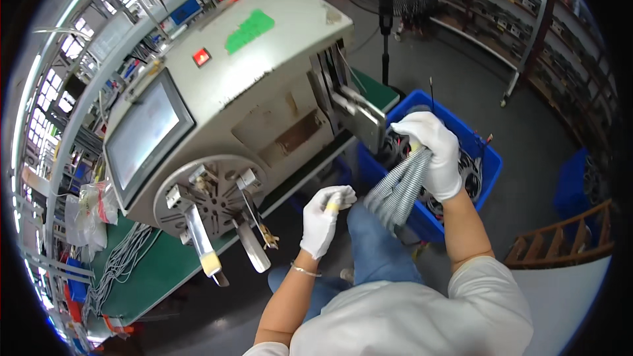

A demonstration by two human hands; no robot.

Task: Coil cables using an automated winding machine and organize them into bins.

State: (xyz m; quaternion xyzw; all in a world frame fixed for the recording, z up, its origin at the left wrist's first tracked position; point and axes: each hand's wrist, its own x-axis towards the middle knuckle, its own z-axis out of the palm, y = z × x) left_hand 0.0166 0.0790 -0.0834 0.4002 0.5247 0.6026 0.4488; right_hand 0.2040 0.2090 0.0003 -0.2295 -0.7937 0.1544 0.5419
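The bundle of grey cables [397, 188] hangs from the right hand [436, 153], which is closed around its upper end above the blue bin [486, 158]; its long axis slants down-left toward the left hand [324, 216]. That gloved hand is empty, fingers loosely curled, just beside the bundle's lower end.

A bundle of grey-and-white striped wires [399, 188] hangs slanting down and to the left, its strands lying side by side and fanning a little at the lower end. Its upper end is gripped above a blue bin [484, 158] holding dark coiled wire, beside the winding machine.
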